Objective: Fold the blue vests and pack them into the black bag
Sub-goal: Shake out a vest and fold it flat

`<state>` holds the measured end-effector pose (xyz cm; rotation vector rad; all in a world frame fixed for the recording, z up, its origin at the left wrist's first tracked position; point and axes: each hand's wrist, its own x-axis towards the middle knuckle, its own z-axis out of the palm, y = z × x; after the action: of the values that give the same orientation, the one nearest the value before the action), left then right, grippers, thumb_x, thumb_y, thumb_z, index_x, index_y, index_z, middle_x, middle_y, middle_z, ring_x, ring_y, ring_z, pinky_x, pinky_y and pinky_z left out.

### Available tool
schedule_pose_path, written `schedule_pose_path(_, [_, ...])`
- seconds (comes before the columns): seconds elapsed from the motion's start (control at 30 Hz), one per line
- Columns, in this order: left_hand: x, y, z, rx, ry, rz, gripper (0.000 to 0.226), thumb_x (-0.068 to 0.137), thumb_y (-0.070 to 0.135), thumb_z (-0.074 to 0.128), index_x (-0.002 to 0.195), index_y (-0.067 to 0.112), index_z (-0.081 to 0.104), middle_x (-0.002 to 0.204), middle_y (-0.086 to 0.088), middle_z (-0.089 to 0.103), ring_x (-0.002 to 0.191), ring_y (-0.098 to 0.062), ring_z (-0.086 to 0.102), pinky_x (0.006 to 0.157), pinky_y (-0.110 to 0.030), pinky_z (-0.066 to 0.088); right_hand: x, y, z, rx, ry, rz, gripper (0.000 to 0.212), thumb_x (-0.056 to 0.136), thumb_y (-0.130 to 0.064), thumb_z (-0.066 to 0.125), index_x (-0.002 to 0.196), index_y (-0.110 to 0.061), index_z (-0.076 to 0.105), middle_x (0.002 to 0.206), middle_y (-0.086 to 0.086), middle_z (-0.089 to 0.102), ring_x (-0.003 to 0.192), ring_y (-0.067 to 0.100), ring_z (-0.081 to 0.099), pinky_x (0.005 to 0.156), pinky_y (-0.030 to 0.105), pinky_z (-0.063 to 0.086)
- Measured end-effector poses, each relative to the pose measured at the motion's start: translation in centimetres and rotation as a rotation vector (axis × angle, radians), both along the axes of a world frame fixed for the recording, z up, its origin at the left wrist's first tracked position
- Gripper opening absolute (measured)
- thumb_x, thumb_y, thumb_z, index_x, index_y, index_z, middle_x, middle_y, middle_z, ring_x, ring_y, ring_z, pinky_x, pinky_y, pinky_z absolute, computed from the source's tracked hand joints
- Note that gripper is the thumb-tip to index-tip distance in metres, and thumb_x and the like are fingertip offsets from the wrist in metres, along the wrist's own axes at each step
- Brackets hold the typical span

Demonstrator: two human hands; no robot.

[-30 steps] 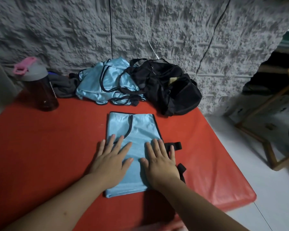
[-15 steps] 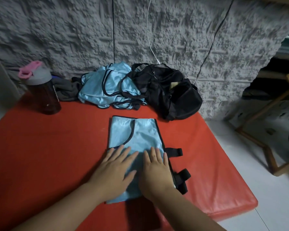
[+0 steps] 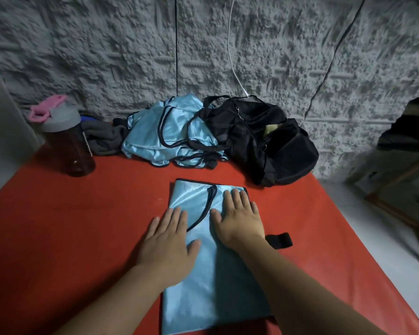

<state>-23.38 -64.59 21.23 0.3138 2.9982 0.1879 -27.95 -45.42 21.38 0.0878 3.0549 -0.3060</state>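
Note:
A light blue vest (image 3: 211,281) with black trim lies folded lengthwise on the red table (image 3: 82,238). My left hand (image 3: 169,240) presses flat on its left edge, fingers straight. My right hand (image 3: 237,216) lies flat on the vest's upper right part, fingertips near the top edge. A black strap (image 3: 279,240) sticks out from the vest's right side. A heap of unfolded blue vests (image 3: 169,134) sits at the back against the wall. The black bag (image 3: 264,139) stands open to the right of that heap.
A dark bottle (image 3: 67,141) with a grey lid and pink cap stands at the back left. Grey cloth (image 3: 104,137) lies between it and the heap. The table's right edge drops to a pale floor with a wooden chair frame (image 3: 409,213).
Both hands have slid forward along the vest toward its top edge, the right hand farthest. The view has moved closer to the table.

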Motion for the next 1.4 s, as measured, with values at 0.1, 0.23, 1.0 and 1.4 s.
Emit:
schedule_pose_path(0.1, [-0.5,0.9,1.7,-0.014,-0.074,0.023,0.085,0.095,0.063,0.021,0.161,0.014,0.001,0.169,-0.004,-0.006,0.155,-0.017,-0.011,0.126,-0.043,-0.006,-0.2,0.1,0.0,-0.012,-0.012,0.001,0.078,0.098,-0.065,0.016,0.163,-0.023,0.003,0.171,-0.001,-0.004,0.156,0.018,-0.014,0.126,0.047,-0.004])
schedule_pose_path(0.23, [-4.1,2.8,3.5,0.049,0.006,-0.109,0.072,0.104,0.05,0.027,0.161,0.01,0.008,0.169,-0.006,0.0,0.155,-0.018,-0.008,0.126,-0.038,-0.006,0.2,0.1,-0.5,0.017,0.015,-0.002,0.079,0.097,-0.065,0.01,0.163,-0.022,0.003,0.171,0.0,-0.005,0.156,0.018,-0.014,0.126,0.047,-0.002])
schedule_pose_path(1.0, [0.7,-3.9,6.8,0.33,-0.021,0.142,0.054,0.094,0.04,0.065,0.142,0.018,0.054,0.148,-0.008,0.051,0.146,-0.03,0.035,0.113,-0.033,0.029,4.7,-0.8,8.4,-0.261,0.136,0.052,0.035,0.101,-0.017,0.041,0.135,-0.02,0.05,0.119,0.011,0.067,0.104,0.035,0.063,0.078,0.039,0.047])
schedule_pose_path(1.4, [11.9,-2.1,3.7,0.172,0.007,-0.367,0.012,0.088,0.032,0.062,0.093,0.023,0.068,0.098,0.006,0.061,0.102,-0.016,0.056,0.093,-0.032,0.047,17.9,2.8,7.8,0.187,-0.254,0.41,0.041,0.084,-0.046,0.072,0.119,-0.025,0.064,0.121,0.006,0.057,0.119,0.028,0.051,0.094,0.036,0.045])
